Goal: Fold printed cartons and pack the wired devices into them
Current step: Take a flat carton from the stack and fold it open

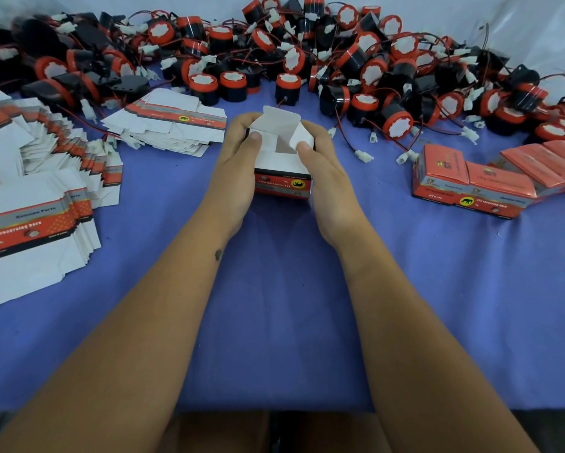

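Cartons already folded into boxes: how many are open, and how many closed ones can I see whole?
Open carton, held by left hand and right hand: 1
Closed cartons, at right: 2
Total: 3
More closed ones behind run off the edge, so they are uncounted.

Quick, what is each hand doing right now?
Left hand: grips the left side of the half-folded carton, thumb pressing a flap.
Right hand: grips the carton's right side, thumb on the other flap.
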Demonstrator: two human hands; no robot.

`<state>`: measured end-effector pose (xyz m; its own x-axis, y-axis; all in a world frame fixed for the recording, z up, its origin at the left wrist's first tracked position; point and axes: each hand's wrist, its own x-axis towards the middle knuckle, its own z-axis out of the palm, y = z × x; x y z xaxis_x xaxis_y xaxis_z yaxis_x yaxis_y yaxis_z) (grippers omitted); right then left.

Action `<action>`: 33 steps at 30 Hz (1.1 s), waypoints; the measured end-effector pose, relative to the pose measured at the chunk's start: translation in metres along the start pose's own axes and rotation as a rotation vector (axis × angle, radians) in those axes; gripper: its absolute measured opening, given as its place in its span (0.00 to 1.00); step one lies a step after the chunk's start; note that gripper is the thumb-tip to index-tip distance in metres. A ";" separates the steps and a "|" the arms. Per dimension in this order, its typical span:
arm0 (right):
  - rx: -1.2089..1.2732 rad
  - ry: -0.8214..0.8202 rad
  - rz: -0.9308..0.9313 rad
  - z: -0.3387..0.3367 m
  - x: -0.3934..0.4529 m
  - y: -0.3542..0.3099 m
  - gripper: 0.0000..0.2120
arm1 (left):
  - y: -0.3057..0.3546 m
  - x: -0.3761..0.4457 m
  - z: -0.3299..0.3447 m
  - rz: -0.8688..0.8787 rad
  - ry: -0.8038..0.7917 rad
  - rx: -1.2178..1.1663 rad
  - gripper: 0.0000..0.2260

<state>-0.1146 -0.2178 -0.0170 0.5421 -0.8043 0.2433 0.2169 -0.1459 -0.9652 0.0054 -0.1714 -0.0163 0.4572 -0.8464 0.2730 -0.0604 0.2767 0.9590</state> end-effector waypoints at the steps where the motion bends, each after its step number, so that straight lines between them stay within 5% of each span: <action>1: 0.015 -0.010 -0.007 0.000 0.000 0.000 0.16 | 0.000 0.000 0.000 0.003 0.000 -0.003 0.13; 11: 0.033 0.048 -0.063 0.003 -0.005 -0.009 0.12 | 0.001 -0.002 -0.004 -0.041 -0.141 -0.231 0.12; 14: 0.028 0.041 -0.046 0.004 -0.007 -0.011 0.08 | 0.001 -0.001 -0.005 -0.057 -0.160 -0.135 0.07; 23: -0.143 0.200 0.009 0.006 -0.005 -0.012 0.12 | 0.000 -0.002 -0.005 -0.053 -0.077 -0.033 0.19; 29: -0.060 0.216 0.041 0.008 -0.005 -0.011 0.08 | 0.002 -0.004 -0.003 -0.063 -0.038 -0.024 0.12; 33: -0.470 0.320 0.025 0.008 0.000 -0.003 0.13 | 0.001 -0.005 0.003 -0.025 0.004 0.045 0.15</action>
<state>-0.1086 -0.2123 -0.0132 0.2539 -0.9346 0.2492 -0.2176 -0.3062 -0.9268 0.0006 -0.1679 -0.0170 0.4626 -0.8509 0.2490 -0.0892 0.2348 0.9679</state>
